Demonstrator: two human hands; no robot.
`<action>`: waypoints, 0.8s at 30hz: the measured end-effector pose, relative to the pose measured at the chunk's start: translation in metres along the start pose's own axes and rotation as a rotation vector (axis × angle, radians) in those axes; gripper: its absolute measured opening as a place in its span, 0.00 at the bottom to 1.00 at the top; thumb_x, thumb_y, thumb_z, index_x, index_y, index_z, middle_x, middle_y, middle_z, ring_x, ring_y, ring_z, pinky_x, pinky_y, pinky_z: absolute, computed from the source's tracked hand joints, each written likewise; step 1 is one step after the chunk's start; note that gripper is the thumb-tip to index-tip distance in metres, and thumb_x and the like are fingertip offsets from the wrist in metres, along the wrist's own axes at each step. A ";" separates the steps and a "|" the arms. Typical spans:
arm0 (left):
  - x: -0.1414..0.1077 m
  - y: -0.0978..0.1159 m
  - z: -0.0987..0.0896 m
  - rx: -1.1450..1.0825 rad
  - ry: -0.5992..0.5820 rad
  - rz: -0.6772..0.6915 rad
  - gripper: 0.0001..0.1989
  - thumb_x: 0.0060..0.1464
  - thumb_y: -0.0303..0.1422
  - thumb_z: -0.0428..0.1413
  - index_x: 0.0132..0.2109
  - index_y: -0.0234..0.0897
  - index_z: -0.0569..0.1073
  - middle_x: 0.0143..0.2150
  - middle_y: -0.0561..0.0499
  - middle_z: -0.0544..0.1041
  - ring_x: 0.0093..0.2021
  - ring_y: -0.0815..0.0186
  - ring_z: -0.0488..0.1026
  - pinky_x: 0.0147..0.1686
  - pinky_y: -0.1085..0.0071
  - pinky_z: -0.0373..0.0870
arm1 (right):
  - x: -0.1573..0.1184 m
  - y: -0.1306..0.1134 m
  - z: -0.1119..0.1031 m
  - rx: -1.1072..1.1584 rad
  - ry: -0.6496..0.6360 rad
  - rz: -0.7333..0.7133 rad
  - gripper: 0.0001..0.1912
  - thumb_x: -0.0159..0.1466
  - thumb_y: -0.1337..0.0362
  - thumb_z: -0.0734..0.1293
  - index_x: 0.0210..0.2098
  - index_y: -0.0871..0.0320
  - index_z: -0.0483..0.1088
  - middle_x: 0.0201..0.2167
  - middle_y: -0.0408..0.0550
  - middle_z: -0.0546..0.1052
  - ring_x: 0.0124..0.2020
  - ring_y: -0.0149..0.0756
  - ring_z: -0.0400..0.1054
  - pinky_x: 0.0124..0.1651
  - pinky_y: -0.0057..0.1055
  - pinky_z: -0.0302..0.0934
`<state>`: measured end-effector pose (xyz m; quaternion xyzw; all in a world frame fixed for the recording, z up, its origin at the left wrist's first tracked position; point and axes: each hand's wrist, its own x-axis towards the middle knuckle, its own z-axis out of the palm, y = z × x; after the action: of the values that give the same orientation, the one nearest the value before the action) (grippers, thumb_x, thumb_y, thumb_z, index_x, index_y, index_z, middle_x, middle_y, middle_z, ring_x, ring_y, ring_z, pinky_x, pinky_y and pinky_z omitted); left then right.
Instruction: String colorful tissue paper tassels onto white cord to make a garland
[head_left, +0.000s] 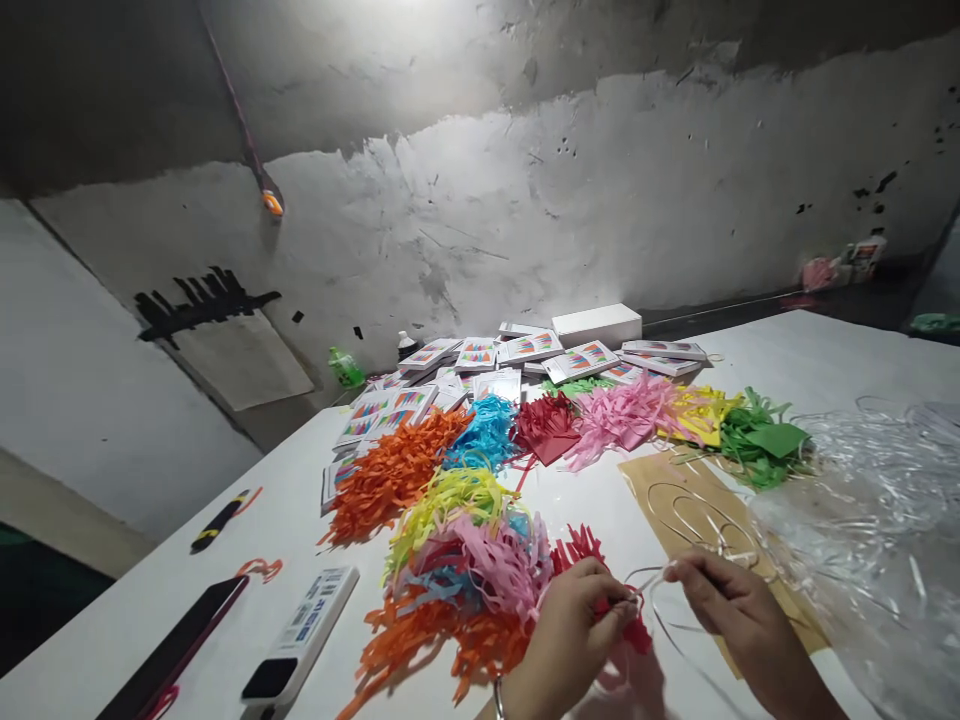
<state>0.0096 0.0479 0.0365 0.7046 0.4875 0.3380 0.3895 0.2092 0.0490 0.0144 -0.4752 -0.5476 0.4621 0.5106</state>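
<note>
Low in the head view, my left hand (pixel 559 640) pinches a thin white cord (pixel 651 577) together with part of a red paper tassel (pixel 577 546), whose fringe shows behind the fingers. To its right, my right hand (pixel 739 618) is closed with thumb and finger on the same cord, and a loose loop hangs between the two hands. Just left of my left hand lies a strung bunch of fringed tassels in pink (pixel 502 560), yellow-green (pixel 450 500) and orange (pixel 427 630). A coil of the cord (pixel 686 505) rests on brown paper (pixel 649 485) beyond my right hand.
Orange (pixel 405 455), blue (pixel 484 432), dark red (pixel 546 425), pink (pixel 626 412) and green (pixel 769 440) tassel piles line the table's middle. Printed boxes (pixel 529 346) stack behind. Clear plastic (pixel 870 540) covers the right; a phone (pixel 184 640) and white power strip (pixel 304 635) lie left.
</note>
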 end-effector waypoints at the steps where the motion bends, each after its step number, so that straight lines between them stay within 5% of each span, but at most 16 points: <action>1: 0.000 -0.001 -0.003 -0.028 0.005 -0.012 0.07 0.55 0.30 0.60 0.35 0.39 0.84 0.35 0.46 0.77 0.35 0.59 0.74 0.37 0.66 0.68 | 0.001 0.007 -0.007 0.004 0.074 0.027 0.22 0.61 0.42 0.65 0.31 0.53 0.76 0.17 0.35 0.60 0.18 0.29 0.52 0.21 0.28 0.48; 5: -0.002 -0.010 -0.016 -0.135 0.055 -0.069 0.05 0.52 0.33 0.63 0.31 0.37 0.83 0.32 0.48 0.77 0.34 0.61 0.72 0.35 0.68 0.67 | 0.010 0.029 -0.036 -0.107 0.262 0.048 0.22 0.59 0.41 0.64 0.30 0.52 0.77 0.17 0.40 0.67 0.19 0.36 0.61 0.23 0.32 0.56; 9: -0.005 -0.016 -0.018 -0.147 0.112 -0.137 0.08 0.49 0.30 0.63 0.38 0.37 0.83 0.27 0.51 0.77 0.28 0.64 0.68 0.30 0.70 0.62 | 0.015 0.030 -0.039 -0.302 0.362 -0.033 0.14 0.50 0.49 0.72 0.29 0.51 0.80 0.33 0.54 0.80 0.41 0.57 0.71 0.49 0.52 0.63; 11: -0.006 -0.015 -0.016 -0.139 0.126 -0.147 0.10 0.47 0.28 0.63 0.40 0.36 0.83 0.28 0.52 0.77 0.28 0.65 0.67 0.29 0.71 0.61 | 0.011 0.025 -0.025 -0.337 0.294 -0.106 0.16 0.50 0.51 0.72 0.36 0.48 0.82 0.41 0.54 0.81 0.50 0.60 0.70 0.58 0.55 0.58; 13: -0.006 -0.011 -0.013 -0.145 0.120 -0.127 0.11 0.46 0.27 0.63 0.40 0.37 0.82 0.30 0.51 0.79 0.29 0.64 0.68 0.31 0.70 0.62 | 0.004 0.017 -0.004 -0.342 0.083 -0.181 0.19 0.54 0.54 0.70 0.46 0.42 0.79 0.49 0.49 0.81 0.55 0.56 0.69 0.62 0.52 0.57; 17: -0.006 -0.010 -0.009 -0.290 0.082 -0.143 0.08 0.48 0.31 0.64 0.38 0.35 0.80 0.29 0.51 0.78 0.28 0.66 0.67 0.30 0.71 0.62 | -0.006 0.005 0.034 -0.239 -0.258 -0.178 0.14 0.62 0.54 0.67 0.47 0.43 0.77 0.42 0.48 0.83 0.45 0.50 0.74 0.49 0.45 0.66; 20: -0.009 -0.017 -0.008 -0.425 0.088 -0.202 0.19 0.45 0.42 0.69 0.38 0.34 0.76 0.26 0.55 0.72 0.27 0.67 0.64 0.29 0.71 0.59 | -0.007 0.007 0.046 -0.173 -0.243 -0.114 0.11 0.63 0.52 0.66 0.31 0.49 0.77 0.28 0.44 0.80 0.32 0.44 0.73 0.36 0.37 0.64; 24: -0.016 -0.024 -0.008 -0.532 0.139 -0.199 0.24 0.48 0.51 0.66 0.41 0.36 0.73 0.30 0.56 0.68 0.29 0.68 0.61 0.30 0.72 0.57 | -0.007 0.017 0.047 -0.108 -0.167 -0.044 0.13 0.62 0.53 0.66 0.26 0.53 0.72 0.22 0.39 0.72 0.25 0.37 0.65 0.29 0.31 0.56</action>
<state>-0.0125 0.0397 0.0174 0.5016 0.4737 0.4615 0.5577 0.1629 0.0434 -0.0057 -0.4497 -0.6227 0.4587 0.4467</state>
